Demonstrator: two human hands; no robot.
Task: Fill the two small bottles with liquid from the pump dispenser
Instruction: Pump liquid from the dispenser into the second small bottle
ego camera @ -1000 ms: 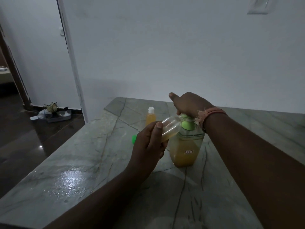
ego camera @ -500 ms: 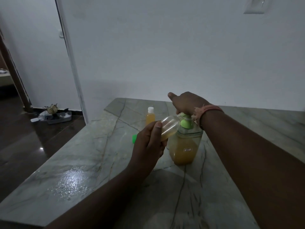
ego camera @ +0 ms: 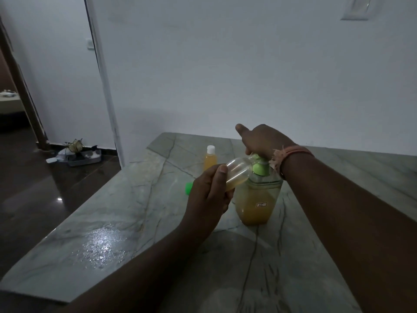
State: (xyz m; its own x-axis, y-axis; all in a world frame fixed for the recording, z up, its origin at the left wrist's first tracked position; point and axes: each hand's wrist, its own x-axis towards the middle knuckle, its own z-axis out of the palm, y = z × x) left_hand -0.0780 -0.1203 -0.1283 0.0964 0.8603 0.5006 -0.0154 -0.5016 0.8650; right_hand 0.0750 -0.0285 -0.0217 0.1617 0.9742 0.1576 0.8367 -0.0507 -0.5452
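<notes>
Wall (ego camera: 248, 64): pale, plain, behind the counter; a switch plate (ego camera: 355, 7) high at upper right.
Floor (ego camera: 33, 188): dark, glossy, to the left; a grey tray of odds and ends (ego camera: 79, 155) sits on it against the wall base.
Counter (ego camera: 112, 211): grey-green veined stone slab, a wet glare patch near the front left edge.
Right forearm: comes in from the lower right, crosses above the counter; a frayed orange thread band (ego camera: 291, 152) at the wrist.
Right hand (ego camera: 261, 138): on top of the pump head, fingers curled down over it, thumb sticking out to the left and clear of it.
Left hand (ego camera: 209, 193): wrapped round the base end of the small clear bottle, thumb along the top of it.
Pump dispenser (ego camera: 257, 199): upright on the counter, clear body, amber liquid filling most of it, small white label on the front, green collar and pump head (ego camera: 260, 167).
Small clear bottle (ego camera: 238, 172): off the counter, tilted near level, mouth up against the green spout under the right hand; a little amber liquid pooled along its lower side. Exact mouth-to-spout contact hidden by the hand.
Second small bottle (ego camera: 210, 158): upright on the counter behind the left hand, full of amber liquid, white cap on.
Green cap (ego camera: 188, 188): loose on the counter, just left of the left hand, partly hidden by it.
</notes>
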